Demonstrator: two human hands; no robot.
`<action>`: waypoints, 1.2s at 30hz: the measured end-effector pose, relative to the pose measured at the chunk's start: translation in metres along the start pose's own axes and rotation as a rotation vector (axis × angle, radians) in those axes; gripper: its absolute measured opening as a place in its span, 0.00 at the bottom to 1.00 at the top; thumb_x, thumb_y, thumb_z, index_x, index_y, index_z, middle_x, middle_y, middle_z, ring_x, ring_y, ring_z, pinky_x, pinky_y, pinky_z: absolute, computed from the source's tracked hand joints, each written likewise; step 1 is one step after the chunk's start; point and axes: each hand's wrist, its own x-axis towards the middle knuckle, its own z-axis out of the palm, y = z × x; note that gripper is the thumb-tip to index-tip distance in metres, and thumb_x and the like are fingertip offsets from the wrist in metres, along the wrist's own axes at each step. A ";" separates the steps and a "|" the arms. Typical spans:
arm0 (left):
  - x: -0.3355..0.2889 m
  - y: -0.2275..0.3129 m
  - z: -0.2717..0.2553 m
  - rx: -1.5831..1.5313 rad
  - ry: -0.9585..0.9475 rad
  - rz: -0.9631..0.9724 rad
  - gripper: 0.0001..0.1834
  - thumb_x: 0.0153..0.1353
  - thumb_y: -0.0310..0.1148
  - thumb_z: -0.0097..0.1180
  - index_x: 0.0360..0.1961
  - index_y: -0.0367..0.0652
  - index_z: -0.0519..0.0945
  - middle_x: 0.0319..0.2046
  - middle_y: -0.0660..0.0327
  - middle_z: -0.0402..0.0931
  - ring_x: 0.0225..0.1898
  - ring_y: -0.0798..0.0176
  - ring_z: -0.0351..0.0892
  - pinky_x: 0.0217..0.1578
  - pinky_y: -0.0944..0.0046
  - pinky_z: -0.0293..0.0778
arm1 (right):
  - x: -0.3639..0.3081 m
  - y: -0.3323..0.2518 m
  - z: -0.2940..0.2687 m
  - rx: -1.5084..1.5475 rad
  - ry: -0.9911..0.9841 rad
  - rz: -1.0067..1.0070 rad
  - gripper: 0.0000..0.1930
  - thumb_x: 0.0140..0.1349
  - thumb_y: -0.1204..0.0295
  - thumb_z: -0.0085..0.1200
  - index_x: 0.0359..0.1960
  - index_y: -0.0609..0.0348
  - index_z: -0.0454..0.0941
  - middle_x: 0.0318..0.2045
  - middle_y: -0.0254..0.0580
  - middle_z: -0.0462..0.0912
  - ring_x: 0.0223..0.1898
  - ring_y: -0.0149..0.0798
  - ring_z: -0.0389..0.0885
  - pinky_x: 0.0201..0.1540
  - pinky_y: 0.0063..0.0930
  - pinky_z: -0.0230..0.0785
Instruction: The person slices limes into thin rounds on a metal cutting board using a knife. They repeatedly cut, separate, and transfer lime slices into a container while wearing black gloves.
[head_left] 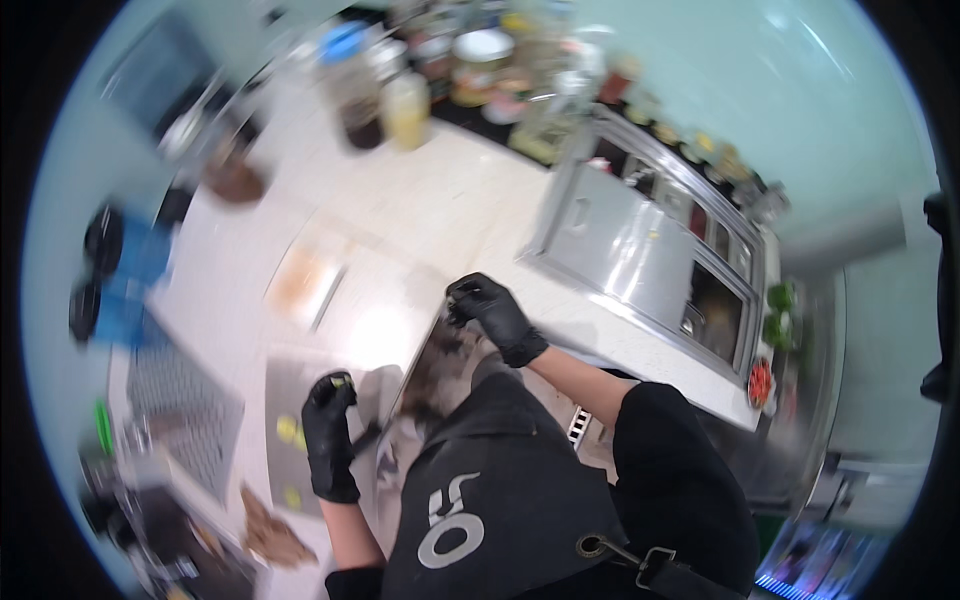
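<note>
My left hand (328,435), in a black glove, is closed above the right side of a grey cutting board (275,375). A small yellow-green piece (341,381) shows at its curled fingers. Beside that wrist is a dark, blurred object (367,438) whose kind I cannot make out. Yellow-green pieces (288,430) lie on the board. My right hand (490,315), also black-gloved, hangs at the counter's front edge with its fingers curled in; what they hold, if anything, is hidden.
A stained white board (308,278) lies on the white counter (400,220). At the right is a steel topping station (620,245) with a lid and filled wells. A blue-capped bottle (352,90) and several jars line the back. Crumpled brown paper (272,530) rests lower left.
</note>
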 end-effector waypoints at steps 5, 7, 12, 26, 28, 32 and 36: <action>0.070 0.036 0.172 0.097 -0.334 -0.015 0.11 0.55 0.23 0.61 0.41 0.38 0.81 0.33 0.64 0.79 0.33 0.70 0.76 0.36 0.69 0.72 | 0.018 -0.142 -0.227 -0.101 0.417 -0.454 0.11 0.62 0.78 0.53 0.46 0.65 0.78 0.36 0.39 0.83 0.35 0.29 0.80 0.41 0.22 0.72; 0.085 0.061 0.237 0.078 -0.428 -0.053 0.12 0.55 0.22 0.60 0.42 0.38 0.80 0.34 0.63 0.79 0.34 0.69 0.77 0.37 0.69 0.74 | 0.028 -0.205 -0.293 -0.263 0.654 -0.551 0.12 0.60 0.78 0.55 0.45 0.64 0.80 0.38 0.38 0.85 0.35 0.28 0.80 0.42 0.23 0.72; 0.123 0.095 0.395 0.124 -0.660 -0.116 0.12 0.56 0.21 0.59 0.43 0.37 0.80 0.34 0.62 0.79 0.34 0.69 0.76 0.36 0.68 0.73 | 0.142 -0.270 -0.474 -0.479 0.831 -0.665 0.09 0.57 0.77 0.59 0.39 0.62 0.83 0.35 0.40 0.86 0.36 0.30 0.82 0.42 0.23 0.73; 0.272 0.128 0.754 0.456 -0.705 0.526 0.16 0.55 0.26 0.64 0.45 0.33 0.79 0.37 0.60 0.82 0.38 0.71 0.78 0.41 0.69 0.74 | 0.202 -0.263 -0.554 -0.404 0.828 -0.547 0.12 0.65 0.69 0.53 0.47 0.57 0.82 0.41 0.42 0.85 0.39 0.33 0.81 0.44 0.25 0.71; 0.309 0.118 0.799 0.654 -0.632 0.805 0.14 0.54 0.28 0.65 0.42 0.37 0.82 0.35 0.59 0.81 0.36 0.67 0.79 0.38 0.66 0.73 | 0.181 -0.256 -0.548 -0.324 0.822 -0.567 0.11 0.64 0.75 0.53 0.47 0.60 0.81 0.41 0.39 0.84 0.39 0.27 0.78 0.43 0.22 0.70; 0.352 0.093 0.847 0.888 -0.736 1.079 0.14 0.49 0.30 0.65 0.39 0.38 0.82 0.31 0.53 0.78 0.36 0.51 0.78 0.39 0.58 0.73 | 0.135 -0.239 -0.549 -0.316 0.874 -0.585 0.12 0.63 0.80 0.53 0.47 0.60 0.81 0.39 0.36 0.83 0.38 0.27 0.78 0.42 0.21 0.70; 0.367 0.083 0.857 0.895 -0.807 1.129 0.10 0.52 0.29 0.61 0.37 0.39 0.83 0.32 0.53 0.78 0.37 0.50 0.78 0.39 0.56 0.73 | 0.096 -0.232 -0.551 -0.310 0.914 -0.568 0.12 0.63 0.82 0.52 0.47 0.60 0.81 0.39 0.36 0.82 0.37 0.28 0.77 0.42 0.22 0.70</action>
